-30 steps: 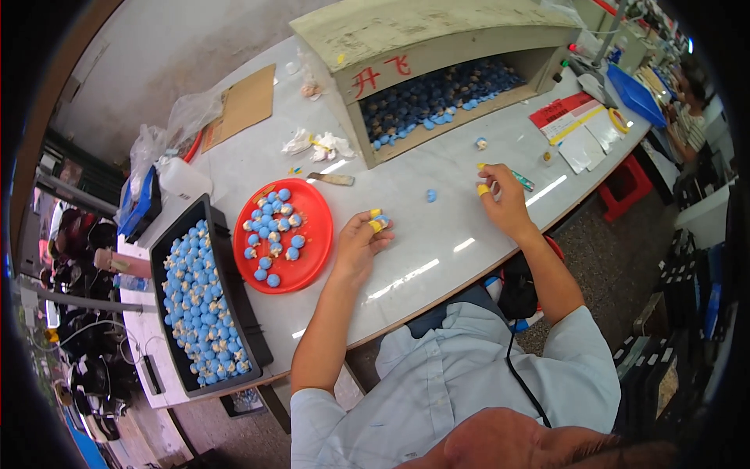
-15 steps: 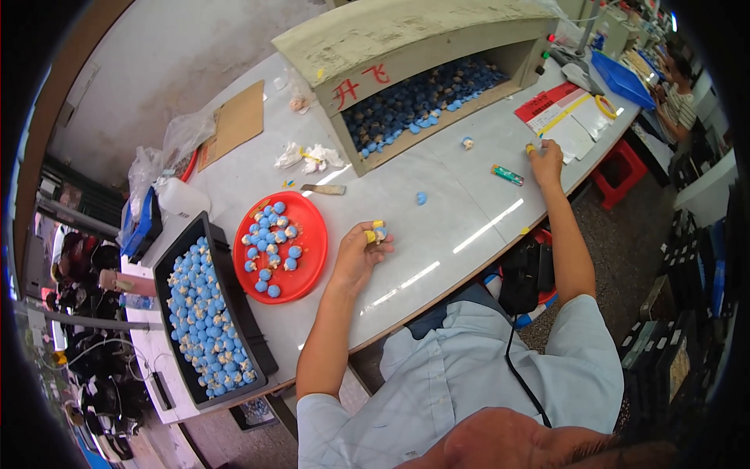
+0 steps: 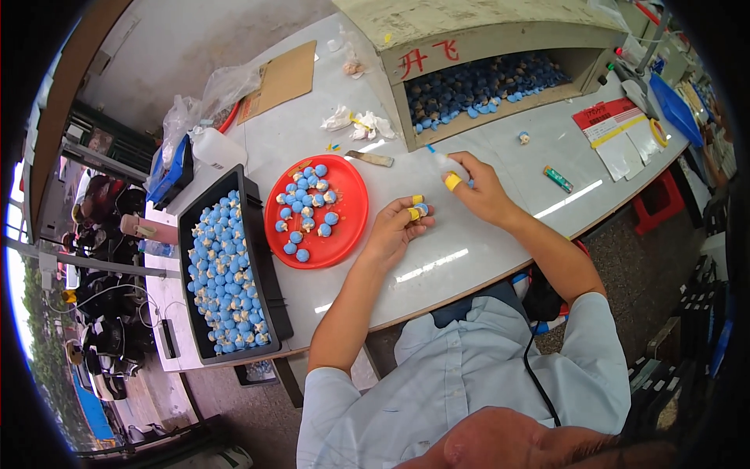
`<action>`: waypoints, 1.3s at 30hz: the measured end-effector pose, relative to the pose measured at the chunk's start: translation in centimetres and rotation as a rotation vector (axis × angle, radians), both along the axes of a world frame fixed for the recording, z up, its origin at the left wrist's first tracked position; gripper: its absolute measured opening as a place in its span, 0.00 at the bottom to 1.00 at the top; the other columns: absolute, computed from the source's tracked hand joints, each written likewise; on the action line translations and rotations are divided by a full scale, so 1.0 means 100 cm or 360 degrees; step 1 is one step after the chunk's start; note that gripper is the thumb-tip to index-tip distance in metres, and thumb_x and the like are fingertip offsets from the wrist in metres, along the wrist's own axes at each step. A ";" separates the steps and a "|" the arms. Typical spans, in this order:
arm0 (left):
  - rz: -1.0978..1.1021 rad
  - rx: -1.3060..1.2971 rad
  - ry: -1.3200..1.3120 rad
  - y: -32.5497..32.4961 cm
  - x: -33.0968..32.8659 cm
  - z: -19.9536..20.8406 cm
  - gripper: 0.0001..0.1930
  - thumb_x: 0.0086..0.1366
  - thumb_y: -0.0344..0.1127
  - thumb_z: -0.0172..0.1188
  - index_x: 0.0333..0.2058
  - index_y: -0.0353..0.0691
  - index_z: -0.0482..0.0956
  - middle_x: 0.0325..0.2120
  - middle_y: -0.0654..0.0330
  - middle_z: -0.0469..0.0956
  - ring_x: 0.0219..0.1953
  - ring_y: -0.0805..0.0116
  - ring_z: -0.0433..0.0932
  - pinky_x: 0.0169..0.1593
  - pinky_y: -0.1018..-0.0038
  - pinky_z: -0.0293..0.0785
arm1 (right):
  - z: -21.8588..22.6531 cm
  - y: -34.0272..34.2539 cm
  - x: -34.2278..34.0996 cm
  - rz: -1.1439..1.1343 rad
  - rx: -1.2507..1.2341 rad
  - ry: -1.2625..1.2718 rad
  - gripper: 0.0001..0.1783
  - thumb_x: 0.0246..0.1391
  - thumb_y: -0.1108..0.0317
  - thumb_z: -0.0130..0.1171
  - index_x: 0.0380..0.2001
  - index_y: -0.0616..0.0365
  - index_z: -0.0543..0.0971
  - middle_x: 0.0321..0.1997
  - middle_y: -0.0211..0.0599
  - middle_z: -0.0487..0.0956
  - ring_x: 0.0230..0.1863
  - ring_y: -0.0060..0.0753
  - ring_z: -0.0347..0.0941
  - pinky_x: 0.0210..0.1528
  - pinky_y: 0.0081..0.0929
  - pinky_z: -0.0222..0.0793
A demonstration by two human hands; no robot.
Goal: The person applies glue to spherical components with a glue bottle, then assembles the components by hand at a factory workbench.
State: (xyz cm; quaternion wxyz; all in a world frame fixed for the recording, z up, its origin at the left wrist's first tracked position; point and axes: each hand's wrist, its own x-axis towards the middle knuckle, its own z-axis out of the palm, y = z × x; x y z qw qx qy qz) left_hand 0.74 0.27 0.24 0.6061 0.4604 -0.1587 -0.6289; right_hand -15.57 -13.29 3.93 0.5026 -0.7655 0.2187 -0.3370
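Observation:
My left hand (image 3: 393, 236), with yellow wraps on its fingertips, pinches a small blue-and-white ball piece (image 3: 423, 209) above the grey table. To its right, my right hand (image 3: 491, 194) grips a small translucent bottle (image 3: 445, 164) with a thin blue tip pointing up and away. A yellow wrap covers one of its fingers. Left of my left hand lies a round red tray (image 3: 344, 223) with several blue ball pieces (image 3: 308, 212) on it. Beyond that stands a black bin (image 3: 275, 313) filled with many more blue pieces (image 3: 226, 273).
A beige open-fronted cabinet (image 3: 500, 31) full of blue pieces stands at the back. Nearby lie a flat blade-like tool (image 3: 369, 159), crumpled white tissue (image 3: 371, 125), a green lighter-like object (image 3: 558, 180), a single ball piece (image 3: 523, 138), papers (image 3: 621, 160) and a white jug (image 3: 219, 148).
My right hand has come in from the far right toward my left hand, and the translucent bottle now shows in it. My left hand keeps its pinch. The whole view has shifted.

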 end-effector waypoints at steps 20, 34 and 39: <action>0.0019 -0.0006 -0.0244 0.001 0.002 -0.007 0.16 0.62 0.26 0.58 0.48 0.29 0.70 0.40 0.54 0.78 0.40 0.65 0.81 0.43 0.79 0.78 | -0.030 0.007 -0.007 0.0171 -0.0781 -0.0316 0.15 0.44 0.77 0.60 0.38 0.63 0.75 0.29 0.43 0.79 0.25 0.35 0.75 0.28 0.27 0.69; -0.0103 0.0005 -0.0328 0.001 0.000 -0.002 0.15 0.62 0.28 0.59 0.46 0.30 0.71 0.38 0.54 0.78 0.38 0.67 0.81 0.41 0.79 0.78 | -0.034 0.009 -0.004 0.0212 -0.0802 -0.0330 0.12 0.40 0.74 0.62 0.32 0.62 0.75 0.25 0.41 0.78 0.19 0.40 0.71 0.23 0.30 0.64; -0.0115 -0.0004 -0.0350 0.001 0.000 -0.003 0.16 0.62 0.28 0.59 0.47 0.29 0.71 0.38 0.54 0.79 0.39 0.67 0.81 0.42 0.79 0.78 | -0.033 0.011 -0.002 0.0208 -0.0827 -0.0295 0.12 0.40 0.74 0.63 0.31 0.62 0.75 0.24 0.41 0.77 0.19 0.40 0.71 0.23 0.30 0.64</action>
